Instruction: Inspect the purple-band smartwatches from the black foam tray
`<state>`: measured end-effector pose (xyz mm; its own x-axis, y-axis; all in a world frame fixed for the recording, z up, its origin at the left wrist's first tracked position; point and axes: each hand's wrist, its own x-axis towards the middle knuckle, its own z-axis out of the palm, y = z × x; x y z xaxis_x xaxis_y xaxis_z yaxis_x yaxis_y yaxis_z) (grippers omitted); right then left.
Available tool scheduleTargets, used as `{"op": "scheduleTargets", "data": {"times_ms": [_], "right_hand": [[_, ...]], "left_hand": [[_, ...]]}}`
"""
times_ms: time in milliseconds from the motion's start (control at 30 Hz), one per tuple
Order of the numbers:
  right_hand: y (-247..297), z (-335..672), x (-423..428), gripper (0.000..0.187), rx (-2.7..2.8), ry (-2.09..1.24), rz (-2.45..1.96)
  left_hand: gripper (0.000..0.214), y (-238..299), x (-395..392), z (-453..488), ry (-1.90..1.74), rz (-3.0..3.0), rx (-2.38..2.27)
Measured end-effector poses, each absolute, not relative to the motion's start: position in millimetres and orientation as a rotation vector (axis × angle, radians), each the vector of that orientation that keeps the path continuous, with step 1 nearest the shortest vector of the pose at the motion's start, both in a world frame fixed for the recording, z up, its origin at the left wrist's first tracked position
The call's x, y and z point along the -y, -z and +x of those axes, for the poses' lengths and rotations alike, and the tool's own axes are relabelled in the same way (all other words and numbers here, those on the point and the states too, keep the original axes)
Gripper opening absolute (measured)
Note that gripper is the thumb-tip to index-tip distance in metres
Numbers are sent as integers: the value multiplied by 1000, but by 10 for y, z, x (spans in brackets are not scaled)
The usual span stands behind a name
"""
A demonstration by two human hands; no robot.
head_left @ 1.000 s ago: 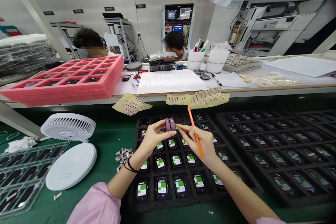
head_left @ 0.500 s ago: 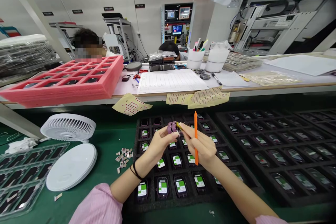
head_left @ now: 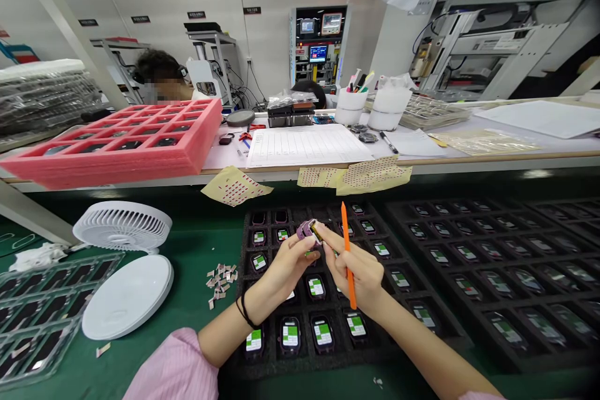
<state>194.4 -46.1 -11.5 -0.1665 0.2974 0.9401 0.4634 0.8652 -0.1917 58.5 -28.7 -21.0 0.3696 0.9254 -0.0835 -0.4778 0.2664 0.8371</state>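
My left hand (head_left: 281, 269) grips a small purple watch case (head_left: 305, 229), tilted up above the black foam tray (head_left: 300, 367). A dark and yellowish strip shows at the case's right side, and the fingertips of my right hand (head_left: 360, 269) press there. An orange pointed stick (head_left: 345, 225) is also held in my right hand, point upward, lying across the curled fingers. Fingers hide much of the case. Below, in the tray's pockets, lie several watches with lit green-and-white screens, such as this watch (head_left: 323, 332).
More black foam trays (head_left: 462, 319) with watches lie to the right. On the left stand a white fan (head_left: 126, 297) and clear trays (head_left: 75, 325) of dark parts, near a pile of small strips (head_left: 220, 281). A shelf with a pink foam tray (head_left: 197, 150) runs ahead; co-workers sit behind it.
The case has turned a little in my left hand. My right fingertips have moved slightly left and down onto the strip, and the orange stick has tipped a bit left at its point.
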Motion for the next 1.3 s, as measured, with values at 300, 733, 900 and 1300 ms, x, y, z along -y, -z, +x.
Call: {"op": "scheduleTargets", "data": {"times_ms": [300,733,900,1300], "right_hand": [[104,1916,485,39,1727,66,-574],[9,2138,516,30,1534,-565,-641],[-71,2253,518,30,1441,-623,-559],[-126,2285,566,36,1510,-493,-654]], "left_hand": [[42,144,283,543,-1080,1016,-676],[60,-63,158,342,-1266,1473,-934],[47,-26,192,348,-1297,1828,-956],[45,0,209,362,-1392,2066,-916]]}}
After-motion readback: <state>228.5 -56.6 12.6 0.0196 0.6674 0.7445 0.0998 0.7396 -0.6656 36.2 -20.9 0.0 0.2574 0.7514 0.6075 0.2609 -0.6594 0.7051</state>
